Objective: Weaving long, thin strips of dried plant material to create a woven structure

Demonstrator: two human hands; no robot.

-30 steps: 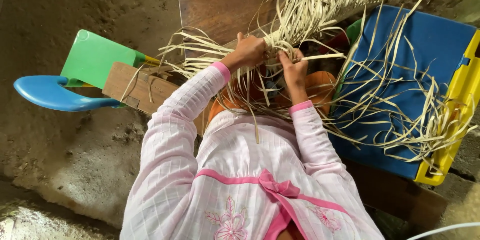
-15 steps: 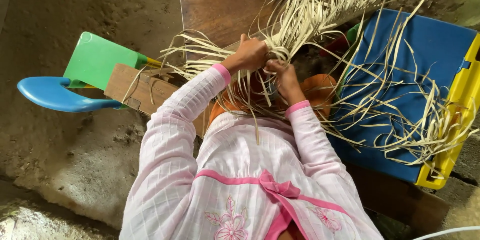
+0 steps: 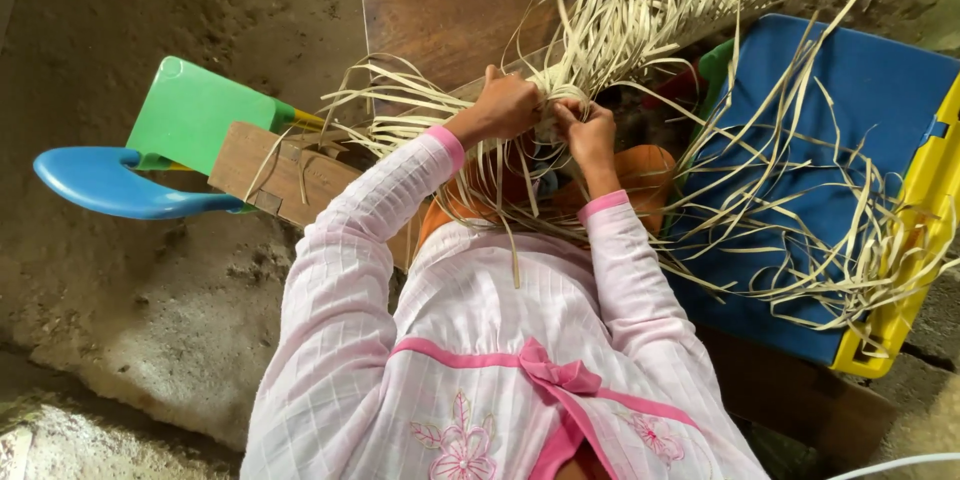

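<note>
Since the frame a moment before, the right hand point(image 3: 592, 132) has lifted slightly and drawn closer to the left hand point(image 3: 506, 103), so the two now nearly meet at the middle of the bundle of pale strips point(image 3: 610, 35); the rest lies much as it did. At the far left a smooth blue plastic armrest point(image 3: 105, 185) curves beside a flat green plastic panel point(image 3: 195, 115), both glossy against the rough, pitted earthen floor point(image 3: 130, 320). Just right of them sits a worn wooden block point(image 3: 270, 175), matte and scuffed, with loose strips draped over it. The left hand is closed around the gathered strips where they bunch, and the right hand pinches the same strips just beside it, fingers curled tight. The strips are thin, flat and stiff-looking, cream-coloured ribbons that fan out from the hands toward the far side over a dark polished wooden board point(image 3: 450, 0) and spill right across a blue plastic surface point(image 3: 850, 110) edged in yellow point(image 3: 925, 200). Both sleeves are pink-checked soft cloth with brighter pink cuffs.
</note>
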